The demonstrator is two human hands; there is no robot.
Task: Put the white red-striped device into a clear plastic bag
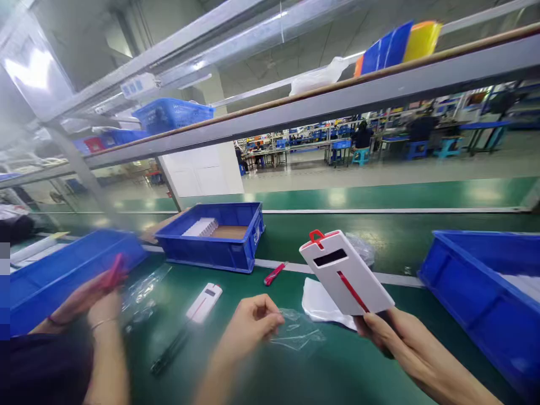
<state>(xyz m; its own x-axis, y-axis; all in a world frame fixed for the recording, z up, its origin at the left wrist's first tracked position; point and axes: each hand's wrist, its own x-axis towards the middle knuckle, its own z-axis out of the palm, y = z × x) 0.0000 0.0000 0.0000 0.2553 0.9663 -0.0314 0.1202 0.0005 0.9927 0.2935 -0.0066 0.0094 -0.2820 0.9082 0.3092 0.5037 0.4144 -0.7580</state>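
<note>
My right hand (pixel 390 332) grips a flat white device (pixel 343 275) by its lower end. The device is held up tilted, and shows a dark window, a red stripe and a red loop at its top. My left hand (pixel 251 323) is closed in a pinch, its forearm blurred. Just by those fingertips is a clear plastic bag (pixel 299 332); whether they hold its edge I cannot tell. Behind the raised device lies a white packet (pixel 323 301). A similar white device (pixel 205 302) rests on the green bench to the left, beside a blurred black strap-like thing (pixel 171 351).
A red-handled cutter (pixel 275 274) lies before a blue bin (pixel 206 253) with white parts inside. Other blue bins stand at right (pixel 485 304) and left (pixel 71 270). At left, a co-worker's hands (pixel 99 298) hold something red. A shelf (pixel 295 115) crosses overhead.
</note>
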